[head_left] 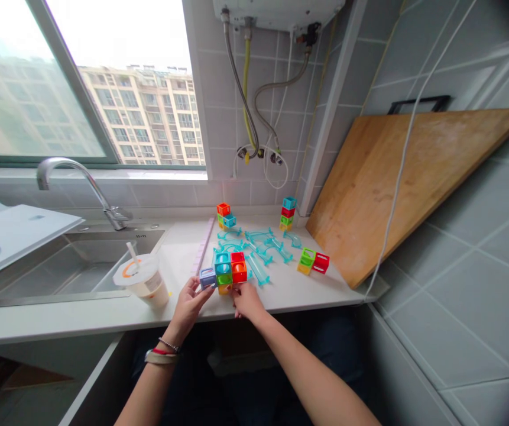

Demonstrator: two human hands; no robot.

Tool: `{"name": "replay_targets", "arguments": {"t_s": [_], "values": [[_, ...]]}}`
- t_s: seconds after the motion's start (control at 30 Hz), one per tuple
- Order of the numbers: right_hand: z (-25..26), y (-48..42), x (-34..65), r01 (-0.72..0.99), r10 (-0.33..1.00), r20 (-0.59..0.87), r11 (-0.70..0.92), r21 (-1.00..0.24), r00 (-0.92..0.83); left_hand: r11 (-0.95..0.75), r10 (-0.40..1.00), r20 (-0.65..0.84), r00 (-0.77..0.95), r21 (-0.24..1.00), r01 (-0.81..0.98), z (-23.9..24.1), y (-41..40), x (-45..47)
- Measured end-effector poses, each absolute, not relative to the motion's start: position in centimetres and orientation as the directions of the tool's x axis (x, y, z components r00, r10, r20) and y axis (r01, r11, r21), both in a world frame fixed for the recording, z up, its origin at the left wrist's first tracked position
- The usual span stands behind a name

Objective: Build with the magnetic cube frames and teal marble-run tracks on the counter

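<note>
We see water heater [276,13] cut off by top edge; white board [28,236] cut off by left edge; left forearm [145,387] and right forearm [316,373] cut off by bottom edge; yellow block [224,289] partly hidden near right hand [248,301], whose grip we cannot tell; print on cup [149,285] too small to read.

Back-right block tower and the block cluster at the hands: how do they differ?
The tower is a single straight column; the cluster branches sideways. The cluster includes a purple-blue cube; the tower has none. The left hand and right hand touch the cluster, while neither touches the tower. Both include green and yellow cubes.
</note>
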State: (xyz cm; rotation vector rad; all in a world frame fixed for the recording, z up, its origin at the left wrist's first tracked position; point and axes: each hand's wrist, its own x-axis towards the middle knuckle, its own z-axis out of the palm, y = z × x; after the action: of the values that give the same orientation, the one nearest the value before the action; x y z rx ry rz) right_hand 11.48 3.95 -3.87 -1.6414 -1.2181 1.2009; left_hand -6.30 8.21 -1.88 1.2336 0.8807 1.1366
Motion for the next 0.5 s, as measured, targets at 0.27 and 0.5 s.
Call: {"name": "replay_targets", "arguments": {"t_s": [0.27, 0.5], "values": [[-3.9, 3.9, 11.5, 0.258, 0.966, -0.237, -0.256, -0.932, 0.103, -0.031, 0.957, 0.073, 0.282, 0.988, -0.151, -2.1, 9.2, -6.1], [-3.7, 3.8, 11.6, 0.245, 0.967, -0.235, -0.253, -0.936, 0.098, -0.132, 0.95, 0.151, 0.275, 0.987, -0.086, -2.7, 10.5, -6.0]]}}
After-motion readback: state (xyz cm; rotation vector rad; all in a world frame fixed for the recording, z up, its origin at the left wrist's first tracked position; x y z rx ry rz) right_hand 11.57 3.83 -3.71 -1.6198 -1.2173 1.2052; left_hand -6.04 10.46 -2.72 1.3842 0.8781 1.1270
